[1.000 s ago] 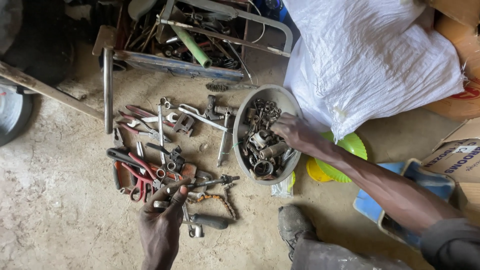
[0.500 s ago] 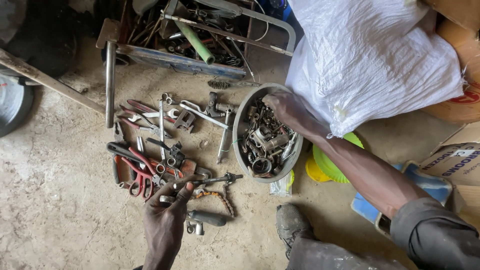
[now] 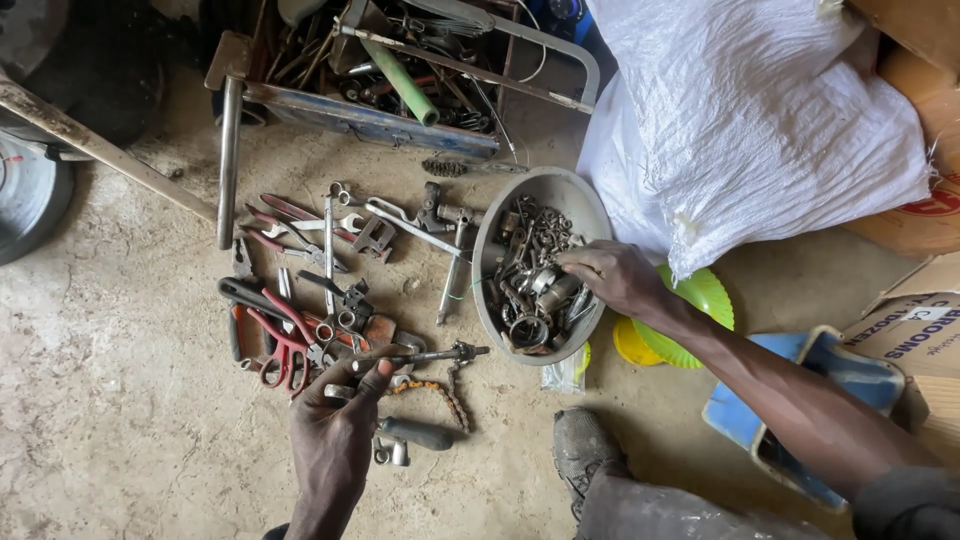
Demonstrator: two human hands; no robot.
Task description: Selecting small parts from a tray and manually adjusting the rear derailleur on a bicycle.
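Right hand (image 3: pixel 612 278) fingers dig apart in the bowl (image 3: pixel 580 200); left hand (image 3: pixel 335 425) pinches a rod (image 3: pixel 425 355): sift slowly.

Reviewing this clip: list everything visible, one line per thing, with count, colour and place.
metal bowl: one, grey, centre of the floor, full of small metal parts
hand tools: many, steel, some with red handles, spread left of the bowl
chain: one, rusty, below the tools
toolbox: one, blue, top, full of tools
woven sack: one, white, upper right
plastic plates: two, green and yellow, right of the bowl
cardboard boxes: several, brown, right edge
shoe: one, dusty, bottom centre
left hand: on a thin metal rod among the tools
right hand: in the bowl, on the parts
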